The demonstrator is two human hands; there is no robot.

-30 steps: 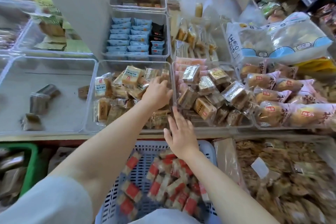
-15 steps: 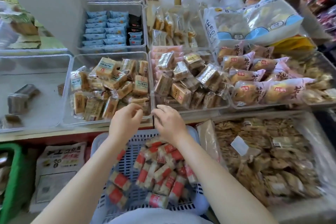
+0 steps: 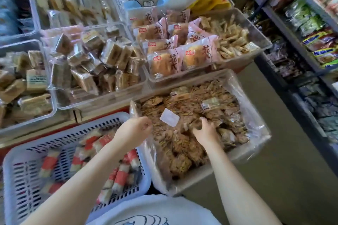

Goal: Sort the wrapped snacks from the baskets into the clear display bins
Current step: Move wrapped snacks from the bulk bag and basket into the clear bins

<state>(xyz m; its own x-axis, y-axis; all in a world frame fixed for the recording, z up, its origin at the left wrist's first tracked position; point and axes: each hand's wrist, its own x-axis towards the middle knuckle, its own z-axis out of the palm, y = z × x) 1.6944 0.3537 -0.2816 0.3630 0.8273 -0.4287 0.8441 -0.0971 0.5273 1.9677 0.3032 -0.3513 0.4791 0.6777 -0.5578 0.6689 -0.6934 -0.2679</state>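
Note:
A plastic-lined cardboard box [image 3: 256,144] in front of me is heaped with brown wrapped snacks [image 3: 182,153]. My right hand [image 3: 204,129] is in the middle of the heap, fingers curled down around some packets. At the box's left rim my left hand [image 3: 134,130] hovers with fingers loosely bent; whether it pinches anything is unclear. A lavender slotted basket [image 3: 18,153] at lower left holds red-and-white wrapped snacks [image 3: 120,175], under my left forearm. Clear display bins [image 3: 102,101] beyond hold tan wrapped cakes [image 3: 109,56].
Pink bread packets [image 3: 164,62] fill a clear bin behind the box, and pale stick snacks [image 3: 234,38] fill the one to its right. A white paper slip [image 3: 169,119] lies on the brown heap. Shelves of bagged goods [image 3: 314,23] line the right side across a grey floor aisle.
Both hands left the lavender basket's far rim and swung right to the brown-snack box. My right hand sank into the heap. My view turned right, bringing the shelves into sight.

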